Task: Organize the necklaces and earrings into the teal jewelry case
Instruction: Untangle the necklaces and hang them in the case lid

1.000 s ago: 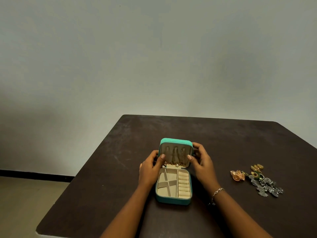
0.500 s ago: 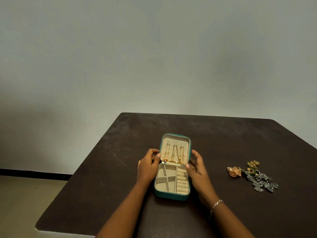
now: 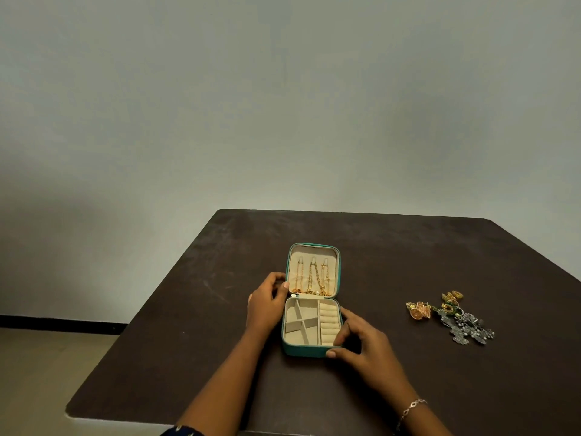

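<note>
The lid (image 3: 315, 253) has gone from nearly upright a second ago to lying well back, so I now look straight into both halves of the case (image 3: 303, 350).

The left grip (image 3: 266, 305) has stayed at the left side by the hinge, fingers curled onto the lid's edge and holding it. The right grip (image 3: 361, 343) has slid off the lid to the base's near right corner and is clamped there, thumb on the front wall and a fingertip on the rim. The case sits between the two grips, touching both.

Three gold necklaces (image 3: 312, 278) hang inside the lid, just beyond the left grip's thumb, bunched at the lower edge. I read that half of the job as done. The tray's compartments (image 3: 300, 324), between my two grips, show nothing in them.

The earrings (image 3: 452, 320) lie heaped on the surface (image 3: 393, 247), well out to the right of the right grip — untouched. With the case open and steadied, I judge that the earrings come next, and the right grip is the nearer one. The pile looks tangled, so picking out one may drag others.
</note>
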Motion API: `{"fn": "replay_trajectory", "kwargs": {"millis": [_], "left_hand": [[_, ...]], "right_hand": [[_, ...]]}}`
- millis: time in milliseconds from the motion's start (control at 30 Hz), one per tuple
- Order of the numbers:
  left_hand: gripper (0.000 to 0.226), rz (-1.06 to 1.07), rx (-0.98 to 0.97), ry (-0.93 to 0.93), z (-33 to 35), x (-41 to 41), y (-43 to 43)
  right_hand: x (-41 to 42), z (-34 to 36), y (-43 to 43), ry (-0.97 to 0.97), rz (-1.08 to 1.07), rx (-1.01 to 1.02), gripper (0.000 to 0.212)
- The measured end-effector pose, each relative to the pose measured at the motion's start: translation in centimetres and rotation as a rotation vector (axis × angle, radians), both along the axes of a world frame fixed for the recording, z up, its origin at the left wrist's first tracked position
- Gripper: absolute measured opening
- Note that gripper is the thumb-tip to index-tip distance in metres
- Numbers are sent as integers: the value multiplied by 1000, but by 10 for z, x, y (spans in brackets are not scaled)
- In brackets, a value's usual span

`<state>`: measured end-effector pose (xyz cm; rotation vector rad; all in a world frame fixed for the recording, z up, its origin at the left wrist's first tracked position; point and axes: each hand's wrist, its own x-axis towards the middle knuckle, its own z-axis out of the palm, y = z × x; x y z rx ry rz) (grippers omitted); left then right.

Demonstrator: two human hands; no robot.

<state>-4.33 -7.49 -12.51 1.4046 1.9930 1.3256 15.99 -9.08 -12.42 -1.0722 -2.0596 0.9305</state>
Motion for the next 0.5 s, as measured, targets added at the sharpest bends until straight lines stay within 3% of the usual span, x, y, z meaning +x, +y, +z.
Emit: {"fn": "replay_trajectory", "kwargs": {"millis": [267,400,500], "left_hand": [[31,-99,-28,37,-1,10,-8],[43,-174,-55,9,-6,27,-17],[54,-229,-101,109,-8,43,-25]], "right_hand": [[23,7,-7,40,-67,48,24],[40,10,-13,19,-79,82,37],[54,3,-15,28,-109,102,28]]}}
